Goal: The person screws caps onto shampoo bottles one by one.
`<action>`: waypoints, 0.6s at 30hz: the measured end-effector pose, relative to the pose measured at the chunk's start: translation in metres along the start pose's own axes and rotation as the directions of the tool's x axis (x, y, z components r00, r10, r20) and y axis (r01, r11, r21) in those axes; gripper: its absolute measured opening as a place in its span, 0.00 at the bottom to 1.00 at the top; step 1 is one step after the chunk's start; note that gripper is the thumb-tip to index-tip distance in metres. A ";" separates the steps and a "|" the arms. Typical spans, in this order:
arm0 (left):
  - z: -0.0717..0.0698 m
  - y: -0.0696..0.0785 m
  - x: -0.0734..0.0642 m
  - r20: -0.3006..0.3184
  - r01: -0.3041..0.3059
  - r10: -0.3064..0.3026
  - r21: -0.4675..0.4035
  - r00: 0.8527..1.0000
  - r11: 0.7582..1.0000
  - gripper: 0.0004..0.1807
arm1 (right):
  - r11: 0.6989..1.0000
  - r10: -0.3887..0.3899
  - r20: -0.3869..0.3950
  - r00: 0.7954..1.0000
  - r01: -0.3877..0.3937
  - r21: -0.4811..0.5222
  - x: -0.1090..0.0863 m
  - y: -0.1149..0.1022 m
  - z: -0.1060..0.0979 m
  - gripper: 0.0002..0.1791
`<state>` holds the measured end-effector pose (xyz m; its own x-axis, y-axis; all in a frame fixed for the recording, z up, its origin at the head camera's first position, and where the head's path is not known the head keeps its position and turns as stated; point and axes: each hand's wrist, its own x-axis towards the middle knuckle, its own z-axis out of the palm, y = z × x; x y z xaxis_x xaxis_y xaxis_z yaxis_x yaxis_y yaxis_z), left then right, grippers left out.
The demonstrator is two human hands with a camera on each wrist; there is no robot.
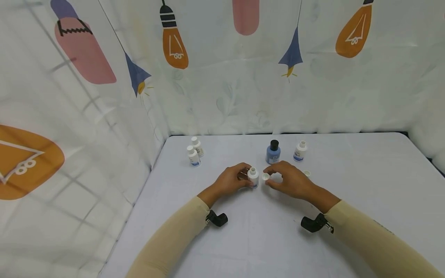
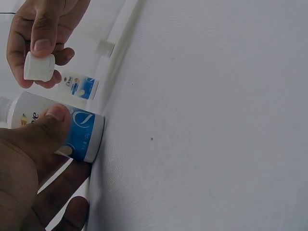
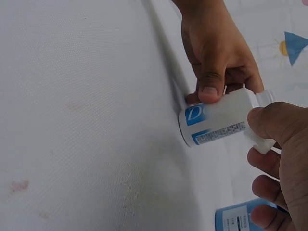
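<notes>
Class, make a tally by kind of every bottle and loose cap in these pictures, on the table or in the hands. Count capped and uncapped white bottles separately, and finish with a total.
Capped white bottles: 2
Uncapped white bottles: 2
Blue bottle with black cap: 1
Loose white caps: 2
Total: 7

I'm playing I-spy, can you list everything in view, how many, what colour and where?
Open Dove bottle: one, white and blue, in the left hand
Held cap: one, white, in the right hand
Black-capped bottle: one, blue, table's back
Uncapped bottle: one, white and blue, right of black-capped bottle
Capped bottles: two, white and blue, back left
Loose cap: one, white, near right hand
Table: one, white, beneath bottles
Wall prints: seven, orange, blue and pink, on white cloth
Wrist cameras: two, black, at wrists
Sleeves: two, beige, on forearms
Hands: two, at table's centre
</notes>
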<state>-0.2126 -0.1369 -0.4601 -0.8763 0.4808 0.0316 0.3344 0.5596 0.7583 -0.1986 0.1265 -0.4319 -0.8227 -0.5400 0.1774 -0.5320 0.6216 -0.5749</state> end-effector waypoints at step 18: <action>0.001 -0.001 -0.001 -0.003 -0.008 0.008 0.079 1.000 0.997 0.26 | 0.999 0.044 -0.050 0.998 -0.044 0.000 0.010 -0.005 0.002 0.19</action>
<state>-0.2120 -0.1368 -0.4615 -0.8747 0.4831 0.0395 0.3673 0.6074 0.7044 -0.2039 0.1165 -0.4290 -0.8543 -0.4832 0.1913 -0.4952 0.6452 -0.5818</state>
